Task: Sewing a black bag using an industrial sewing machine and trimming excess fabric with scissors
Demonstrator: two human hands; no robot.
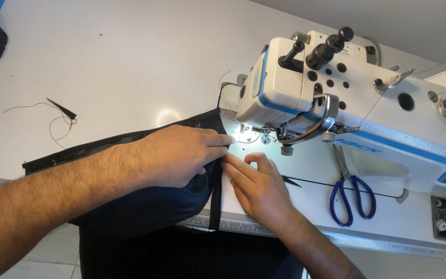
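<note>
Left hand (181,155) pressed flat, right hand (256,181) pinching black fabric (145,206) edge near tabletop (130,62) front edge, beside sewing machine (336,88).

The sewing machine (336,88) stands on the table (120,57), at the right; the fabric (145,206) lies left of its needle end, spread across the table and hanging over the front edge; the left hand (181,155) rests on the fabric; the right hand (256,183) lies just right of it, fingertips touching the fabric's edge; scissors (351,194) lie on the table right of the right hand, before the machine's arm; loose thread (52,121) lies far left.
</note>
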